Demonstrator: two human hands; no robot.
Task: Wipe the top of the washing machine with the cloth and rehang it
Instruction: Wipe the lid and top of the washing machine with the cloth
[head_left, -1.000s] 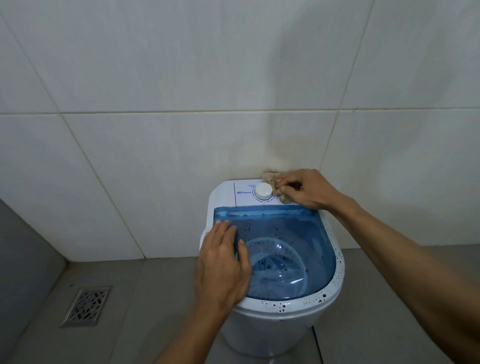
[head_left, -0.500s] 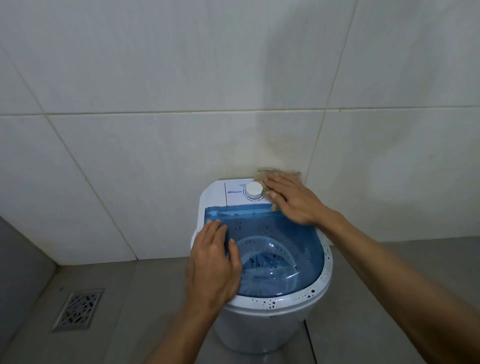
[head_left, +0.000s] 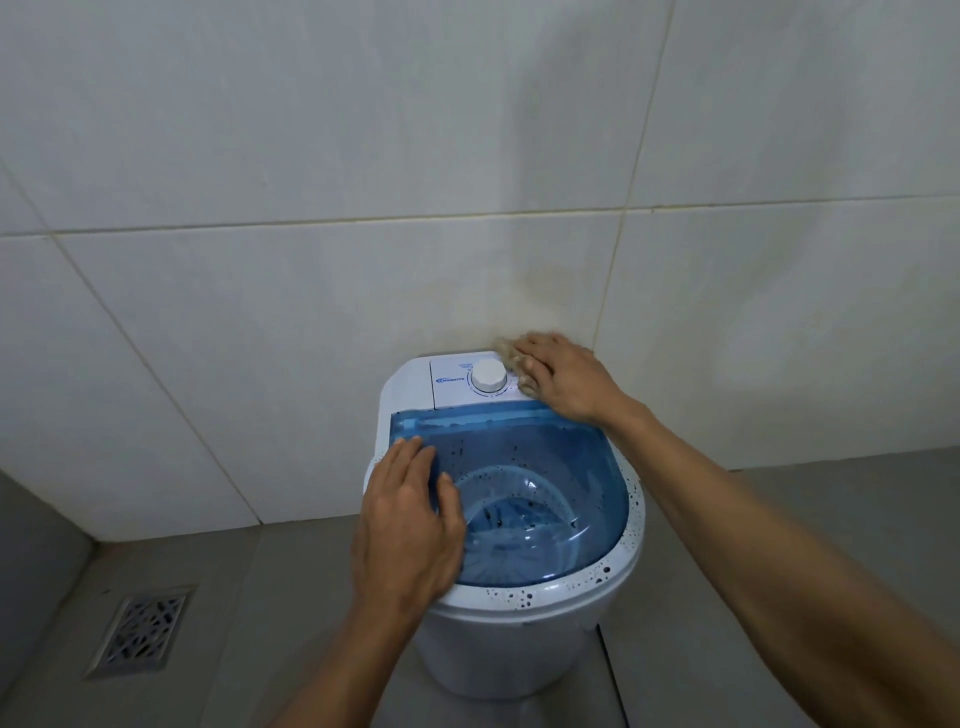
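Fingers (head_left: 535, 347) of the right hand (head_left: 563, 376) lie flat, pressing the cloth (head_left: 506, 349) beside the dial (head_left: 489, 375). Left hand (head_left: 408, 525) rests open on the blue lid (head_left: 545, 457).

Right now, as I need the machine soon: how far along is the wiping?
Nothing looks finished. The right hand presses the cloth on the rear panel beside the dial; the left hand rests flat on the blue lid. Dark specks on lid and front rim remain; the rehanging too.
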